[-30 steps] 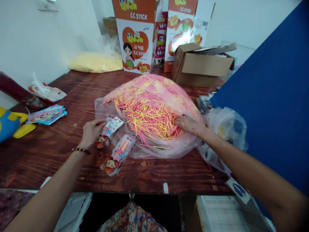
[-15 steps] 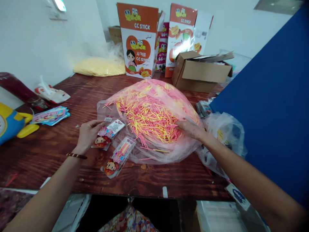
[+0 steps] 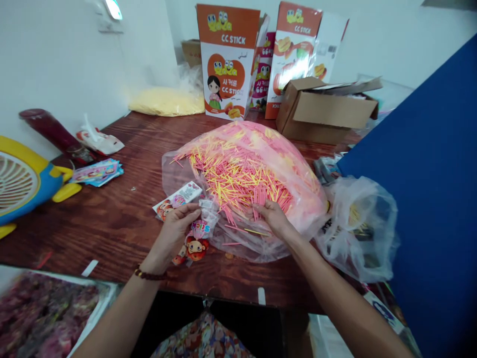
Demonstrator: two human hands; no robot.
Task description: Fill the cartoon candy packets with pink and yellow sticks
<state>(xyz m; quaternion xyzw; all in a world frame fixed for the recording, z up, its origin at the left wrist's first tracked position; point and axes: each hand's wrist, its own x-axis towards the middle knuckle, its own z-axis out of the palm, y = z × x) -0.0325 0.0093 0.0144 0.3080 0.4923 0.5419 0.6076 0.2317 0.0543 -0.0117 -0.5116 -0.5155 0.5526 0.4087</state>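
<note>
My left hand (image 3: 174, 229) pinches the upper edge of a small clear printed pouch (image 3: 199, 233) with a red-haired cartoon figure. The pouch hangs over another printed pouch (image 3: 179, 257), which it mostly covers. Behind my left hand lies a further pouch (image 3: 182, 195) with a white top. Between the fingers of my right hand (image 3: 275, 219) stands a small bundle of pink sticks (image 3: 259, 195), just above the front of the heap. A large clear plastic bag (image 3: 238, 248) lies open around the heap of pink and yellow sticks (image 3: 234, 171).
Behind the bag stand orange-and-white cartons (image 3: 229, 59) and an open brown box (image 3: 328, 112). A yellow-and-blue fan (image 3: 30, 179), printed packets (image 3: 97, 171) and a tissue pack (image 3: 100, 140) are at left. A crumpled plastic bag (image 3: 368, 223) sits beside the blue panel (image 3: 428, 189) at right.
The view has swung left. My left hand has lifted a pouch and moved right with it. My right hand has come left from the heap's right side, now with pink sticks in its fingers.
</note>
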